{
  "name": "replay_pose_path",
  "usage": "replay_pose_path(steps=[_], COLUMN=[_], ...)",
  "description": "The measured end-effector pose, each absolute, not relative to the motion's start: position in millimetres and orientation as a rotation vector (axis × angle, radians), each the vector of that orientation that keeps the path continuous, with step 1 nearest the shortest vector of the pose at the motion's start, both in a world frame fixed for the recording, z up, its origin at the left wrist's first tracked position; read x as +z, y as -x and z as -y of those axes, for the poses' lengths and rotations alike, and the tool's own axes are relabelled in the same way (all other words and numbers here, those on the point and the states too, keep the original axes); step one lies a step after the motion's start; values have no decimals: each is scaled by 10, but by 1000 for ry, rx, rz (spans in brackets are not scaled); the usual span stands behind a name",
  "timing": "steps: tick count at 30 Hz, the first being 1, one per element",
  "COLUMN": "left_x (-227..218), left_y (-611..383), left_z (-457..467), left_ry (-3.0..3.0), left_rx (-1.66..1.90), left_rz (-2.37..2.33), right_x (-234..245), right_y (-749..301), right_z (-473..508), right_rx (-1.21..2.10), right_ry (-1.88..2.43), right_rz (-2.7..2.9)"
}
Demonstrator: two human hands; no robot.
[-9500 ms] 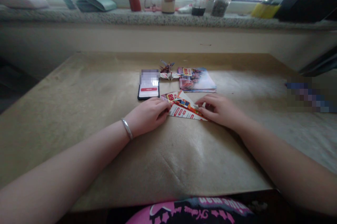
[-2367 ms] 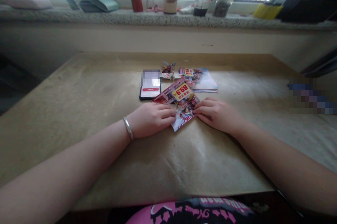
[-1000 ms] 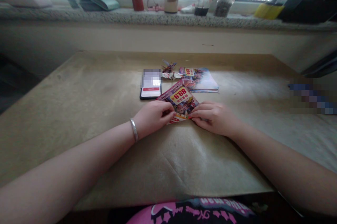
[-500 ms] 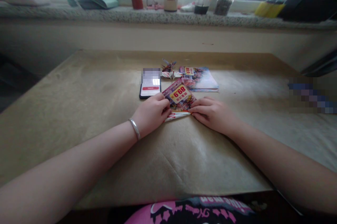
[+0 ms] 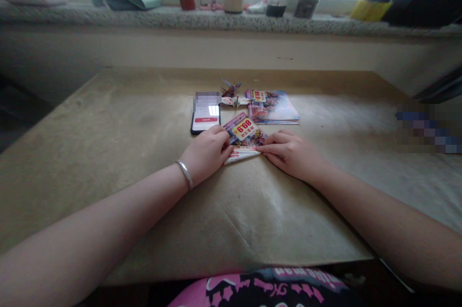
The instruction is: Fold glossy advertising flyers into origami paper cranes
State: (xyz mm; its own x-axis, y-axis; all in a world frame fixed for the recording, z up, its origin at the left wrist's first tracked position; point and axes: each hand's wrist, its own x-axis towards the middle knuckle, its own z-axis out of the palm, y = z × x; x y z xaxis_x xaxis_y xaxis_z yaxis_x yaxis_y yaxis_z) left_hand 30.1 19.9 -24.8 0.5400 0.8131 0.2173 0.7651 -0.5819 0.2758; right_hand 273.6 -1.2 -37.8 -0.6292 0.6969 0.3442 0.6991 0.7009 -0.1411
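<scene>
A colourful printed leaflet (image 5: 244,134), partly folded, lies on the brown paper-covered table (image 5: 126,153) between my hands. My left hand (image 5: 206,152), with a silver bangle on its wrist, has its fingers curled and pressed on the leaflet's left side. My right hand (image 5: 288,152) presses its closed fingertips on the leaflet's right edge and fold. The leaflet's far flap, with a yellow price label, stands tilted up behind my fingers.
A phone (image 5: 205,118) with a lit screen lies just beyond my left hand. A folded paper figure (image 5: 231,95) and a stack of leaflets (image 5: 274,107) sit behind it. The window sill (image 5: 202,17) holds a red cup, bottles and other items.
The leaflet went from a folded triangle to an opened sheet, then its near corner was folded in. Over the last second both hands pressed the fold flatter and shifted slightly away from me.
</scene>
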Motion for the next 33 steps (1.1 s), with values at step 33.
replay_pose_path(steps=[33], left_x=[-201], left_y=[-221], left_z=[-123], left_ry=[-2858], left_rx=[397], left_rz=[-1128], right_x=[-333], right_y=[-2728], right_z=[50], right_rx=[-170], right_ry=[1140], right_rz=[2623])
